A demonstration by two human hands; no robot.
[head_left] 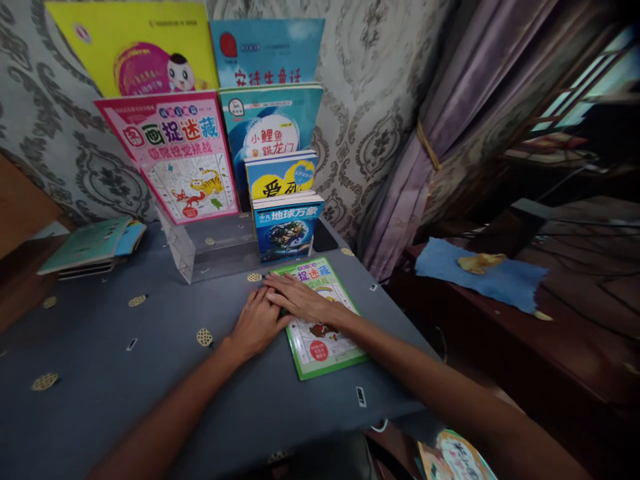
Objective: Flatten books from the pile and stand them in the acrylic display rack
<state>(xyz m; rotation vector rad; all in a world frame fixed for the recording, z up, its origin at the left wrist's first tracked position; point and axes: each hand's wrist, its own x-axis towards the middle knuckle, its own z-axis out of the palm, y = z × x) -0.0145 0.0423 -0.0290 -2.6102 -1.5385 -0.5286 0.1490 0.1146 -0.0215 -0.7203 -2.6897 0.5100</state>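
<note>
A green-edged picture book [320, 333] lies on the grey patterned table cover [165, 333], its cover facing up. My right hand [297, 298] rests over the book's upper left part, fingers stretched out to the left and holding nothing. Beside it, my left hand [257, 325] lies at the book's left edge, its fingers extended and meeting those of the right hand. The fingers overlap, so some fingertips and part of the cover are hidden. Behind the hands, a blue book with a globe [286, 233] stands upright in a clear stand [181, 252].
The stand also bears a pink book [175, 160], a yellow book [135, 40] and several blue ones. A stack of books [93, 243] lies at the left. A dark phone-like slab [325, 237] is beside the stand. A blue cloth [450, 270] lies right, beyond the curtain [400, 200].
</note>
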